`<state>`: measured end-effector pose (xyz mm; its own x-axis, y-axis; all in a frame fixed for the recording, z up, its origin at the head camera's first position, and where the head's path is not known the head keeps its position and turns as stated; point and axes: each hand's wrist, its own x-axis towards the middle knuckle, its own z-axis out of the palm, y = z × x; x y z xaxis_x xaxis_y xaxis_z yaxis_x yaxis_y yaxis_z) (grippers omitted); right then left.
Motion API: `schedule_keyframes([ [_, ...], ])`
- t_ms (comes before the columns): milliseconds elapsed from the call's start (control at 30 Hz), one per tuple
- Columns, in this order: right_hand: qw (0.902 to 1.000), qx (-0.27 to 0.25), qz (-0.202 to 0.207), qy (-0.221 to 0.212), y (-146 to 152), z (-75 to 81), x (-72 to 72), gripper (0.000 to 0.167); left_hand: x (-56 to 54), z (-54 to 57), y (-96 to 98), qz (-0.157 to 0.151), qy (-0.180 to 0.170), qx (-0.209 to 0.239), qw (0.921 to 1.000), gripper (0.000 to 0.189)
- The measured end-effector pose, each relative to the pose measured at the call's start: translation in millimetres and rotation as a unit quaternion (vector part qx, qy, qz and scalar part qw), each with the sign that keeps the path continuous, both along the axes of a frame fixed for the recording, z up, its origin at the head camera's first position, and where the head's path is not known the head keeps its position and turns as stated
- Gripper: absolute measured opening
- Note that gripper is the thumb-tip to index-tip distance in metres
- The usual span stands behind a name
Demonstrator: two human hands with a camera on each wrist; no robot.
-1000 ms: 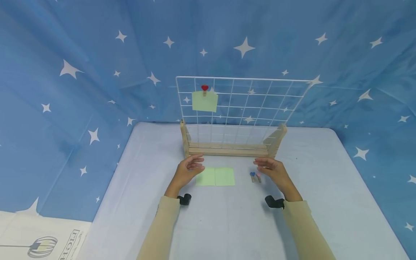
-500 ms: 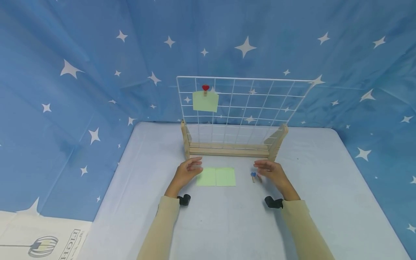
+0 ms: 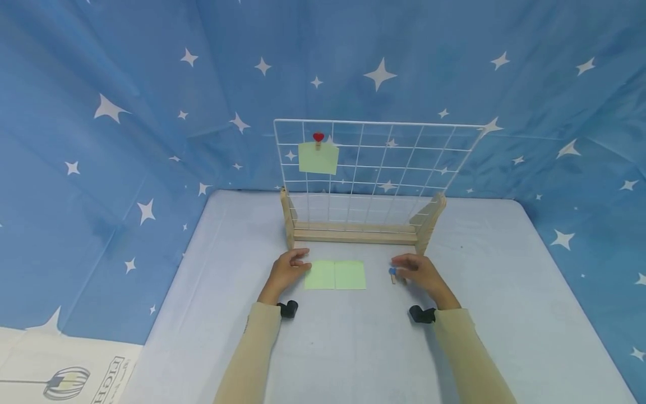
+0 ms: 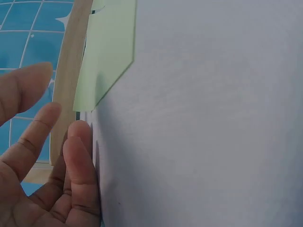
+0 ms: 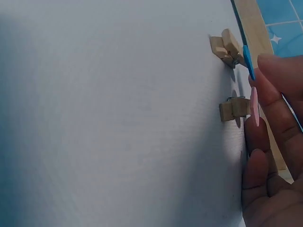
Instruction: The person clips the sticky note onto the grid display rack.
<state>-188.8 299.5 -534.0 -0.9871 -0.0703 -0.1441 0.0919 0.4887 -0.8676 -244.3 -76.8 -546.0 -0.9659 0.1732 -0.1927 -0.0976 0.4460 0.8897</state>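
Two pale green paper sheets lie side by side on the table: a left sheet (image 3: 321, 276) and a right sheet (image 3: 350, 275). My left hand (image 3: 286, 270) is at the left sheet's edge, fingers loosely bent and holding nothing; I cannot tell whether the thumb touches the paper. My right hand (image 3: 423, 274) is low over two small wooden clothespins. One clothespin has a blue heart (image 5: 248, 62), the other a pink heart (image 5: 255, 106). Thumb and forefinger are close to both hearts without plainly pinching either. In the head view the hand mostly hides the pink clothespin.
Behind the sheets stands a white wire grid (image 3: 375, 163) in a wooden base (image 3: 355, 235). A green sheet (image 3: 318, 159) hangs at its upper left under a red-heart clothespin (image 3: 318, 138). A starry blue cloth (image 3: 323, 45) backs the white table (image 3: 353, 348).
My right hand has come down slightly towards the clothespins and now covers more of the pink one. The left hand has shifted a little left and down.
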Motion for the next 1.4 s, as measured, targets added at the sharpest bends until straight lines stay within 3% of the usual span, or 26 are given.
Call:
schedule_keyframes([
  [333,0.9992,0.035,-0.007,0.015,-5,-5.7,0.0,0.027,-2.5,3.0,4.4,-0.02,-0.002,-0.05,0.9985,0.041],
  [567,0.9971,0.071,-0.024,0.009,-10,-2.2,1.9,0.028,-1.7,7.6,7.5,-0.01,-0.005,-0.082,0.9966,0.035],
  [767,0.9941,0.104,-0.03,0.005,-9,-1.9,3.3,0.028,-1.9,5.5,10.3,-0.004,-0.007,-0.091,0.9959,0.033],
  [1100,0.9956,0.086,0.0,0.035,2,-8.3,-0.4,0.007,-3.2,7.8,10.1,-0.004,-0.002,-0.084,0.9965,0.031],
  [1233,0.9946,0.085,0.018,0.057,3,-7.3,-4.7,0.006,-3.2,8.4,9.7,0.004,0.003,-0.075,0.9972,0.03],
  [1400,0.9955,0.089,0.018,0.025,3,-6.3,-0.7,0.009,0.7,4.5,8.8,-0.002,-0.003,-0.078,0.997,0.028],
])
